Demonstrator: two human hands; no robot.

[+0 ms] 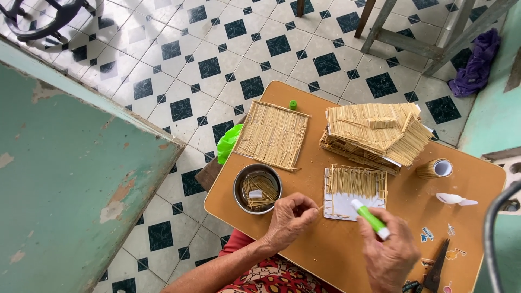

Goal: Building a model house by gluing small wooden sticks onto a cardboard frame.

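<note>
Right hand [388, 252] nearest the camera, at the table's [347, 255] near edge, fingers wrapped shut around a green glue stick [370, 218], tip pointing up-left toward the panel [355, 192]. Left hand [290, 217] just left of it, fingertips pinched on one thin stick [320, 206], its end almost touching the panel's left edge. Panel lies mid-table: white card, upper part already covered in a row of sticks, lower part bare.

Metal bowl [257, 188] of loose sticks sits just left of the left hand, near the table's left edge. Finished stick mat [273, 134] toward the far-left corner, green cap [293, 104] beyond it at the far edge. Stick house [374, 135] behind the panel. Small cup [436, 169] near the right edge, white spoon [455, 199] below it, scissors [434, 268] at the near-right corner.

Judgement: to do this well, glue should go on the bare card strip first, thin and even, then the stick laid parallel and snug against the last row, ends flush with the card edge. Pinch near the stick's middle so it doesn't tilt. Too much glue would likely smear.
</note>
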